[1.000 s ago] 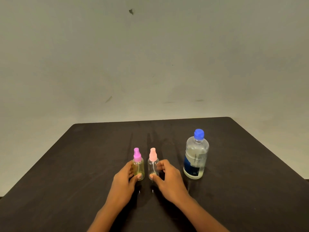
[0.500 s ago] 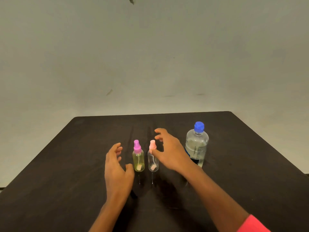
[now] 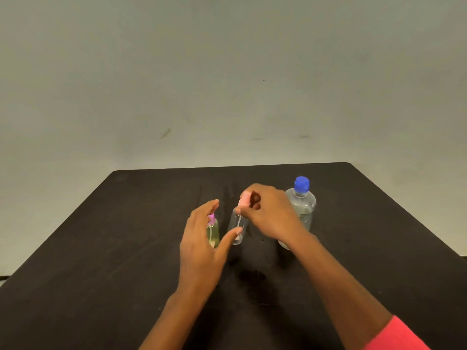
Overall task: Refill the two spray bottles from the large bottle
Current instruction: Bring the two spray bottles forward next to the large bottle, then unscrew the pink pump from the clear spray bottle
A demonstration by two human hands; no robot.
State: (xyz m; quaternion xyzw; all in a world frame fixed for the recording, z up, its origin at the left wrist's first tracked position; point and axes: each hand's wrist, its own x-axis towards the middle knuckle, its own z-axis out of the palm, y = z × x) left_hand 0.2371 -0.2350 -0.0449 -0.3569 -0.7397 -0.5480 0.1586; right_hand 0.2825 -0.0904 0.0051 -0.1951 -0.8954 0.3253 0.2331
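Observation:
Two small spray bottles are near the middle of the dark table (image 3: pixel 101 248). The yellowish one with a purple cap (image 3: pixel 213 231) stands upright, partly hidden by my left hand (image 3: pixel 202 246). The clear one with a pink cap (image 3: pixel 238 223) tilts slightly; my right hand (image 3: pixel 270 213) pinches its pink cap from above. My left hand is spread with straight fingers, and its thumb tip touches the clear bottle's lower body. The large clear bottle with a blue cap (image 3: pixel 302 198) stands at the right, partly behind my right wrist, cap on.
A plain pale wall (image 3: pixel 227 84) rises behind the table's far edge. A pink sleeve (image 3: pixel 396 334) shows at the bottom right.
My right hand came down onto the pink cap and took hold of it, and the clear bottle now tilts. My left hand moved right, its thumb reaching that bottle.

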